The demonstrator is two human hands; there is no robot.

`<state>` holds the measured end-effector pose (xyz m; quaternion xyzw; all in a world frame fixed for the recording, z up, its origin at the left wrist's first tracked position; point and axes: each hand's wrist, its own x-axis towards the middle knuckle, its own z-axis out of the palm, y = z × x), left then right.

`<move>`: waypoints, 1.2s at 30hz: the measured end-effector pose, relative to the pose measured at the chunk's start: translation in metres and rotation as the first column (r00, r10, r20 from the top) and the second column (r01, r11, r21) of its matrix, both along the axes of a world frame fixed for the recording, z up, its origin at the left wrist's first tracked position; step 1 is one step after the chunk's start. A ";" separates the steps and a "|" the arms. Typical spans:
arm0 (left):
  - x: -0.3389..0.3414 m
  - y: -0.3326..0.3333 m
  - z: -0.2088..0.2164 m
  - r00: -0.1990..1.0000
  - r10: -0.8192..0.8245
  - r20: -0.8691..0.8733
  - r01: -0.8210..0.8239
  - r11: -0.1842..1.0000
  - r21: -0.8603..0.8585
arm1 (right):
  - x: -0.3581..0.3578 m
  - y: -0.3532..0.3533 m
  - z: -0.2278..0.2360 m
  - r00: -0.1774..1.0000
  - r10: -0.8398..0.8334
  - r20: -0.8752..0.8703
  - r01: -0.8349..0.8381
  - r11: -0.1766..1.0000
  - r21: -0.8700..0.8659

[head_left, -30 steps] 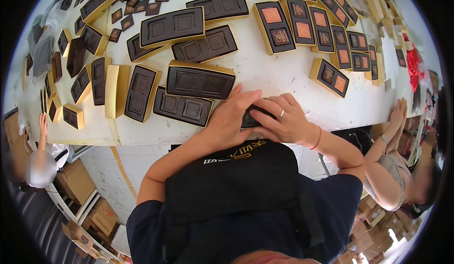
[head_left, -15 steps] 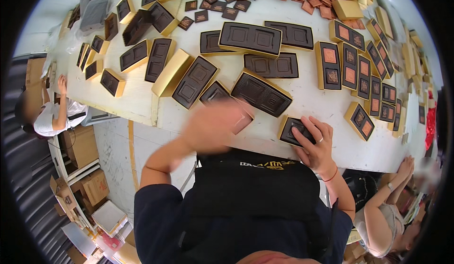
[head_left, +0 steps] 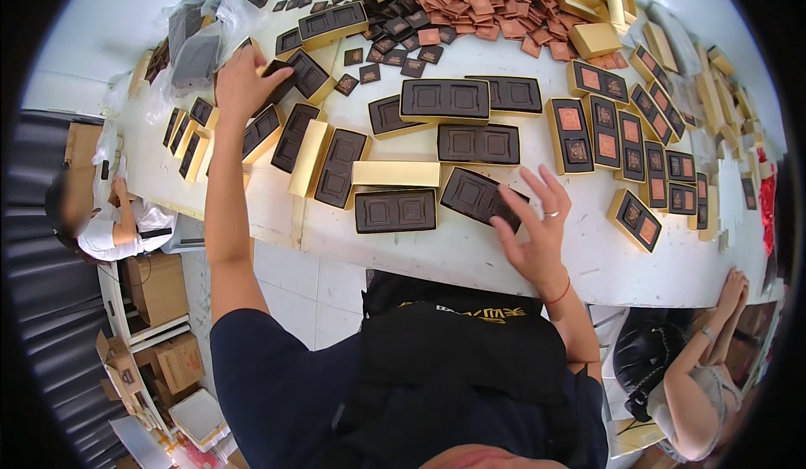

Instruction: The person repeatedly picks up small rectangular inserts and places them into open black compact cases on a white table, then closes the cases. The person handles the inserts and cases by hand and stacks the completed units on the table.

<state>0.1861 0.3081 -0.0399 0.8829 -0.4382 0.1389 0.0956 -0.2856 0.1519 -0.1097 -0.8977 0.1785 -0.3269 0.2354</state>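
My left hand point(head_left: 243, 83) reaches to the far left, closed around a dark ridged insert point(head_left: 275, 84) with the thumb over its edge; the other fingertips are partly hidden. Close in front of me, my right hand point(head_left: 537, 232) has its thumb and index finger at the right corner of a gold-edged box with a dark insert point(head_left: 478, 193); its other fingers are spread. Left of that box lies another gold-edged box point(head_left: 395, 210) with two square recesses, and a gold box seen from its side point(head_left: 395, 172) behind it. More unfilled boxes point(head_left: 445, 99) stand beyond.
Brown wrapped squares point(head_left: 495, 3) and dark wrapped squares point(head_left: 395, 28) are heaped at the far side. Filled boxes point(head_left: 604, 129) cluster at the right. Clear plastic bags point(head_left: 239, 15) lie far left. A person point(head_left: 109, 217) is at the left, another point(head_left: 697, 377) at the right.
My left hand has swung from the near boxes to the far left. My right hand has shifted slightly left and away from me. The near boxes lie in a different arrangement.
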 end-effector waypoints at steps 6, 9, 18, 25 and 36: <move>0.015 0.038 -0.049 0.998 -0.056 0.006 0.056 0.995 -0.077 | -0.007 -0.011 0.002 0.978 -0.092 0.189 0.064 0.987 0.151; 0.013 0.038 -0.053 0.995 0.043 -0.085 -0.055 0.988 -0.144 | -0.011 -0.025 0.006 0.958 -0.109 0.265 0.057 0.979 0.198; 0.037 0.034 -0.039 0.918 0.021 -0.397 -0.074 0.990 -0.117 | -0.023 -0.059 0.024 0.910 -0.152 0.385 0.023 0.947 0.320; -0.011 -0.008 0.011 0.965 -0.015 -0.262 -0.059 0.961 -0.271 | -0.003 -0.076 0.044 0.887 -0.052 0.458 -0.082 0.960 0.267; -0.282 -0.178 0.048 0.064 -0.490 -0.870 0.489 0.775 -0.400 | 0.002 -0.071 0.030 0.843 -0.090 0.530 -0.234 0.826 0.514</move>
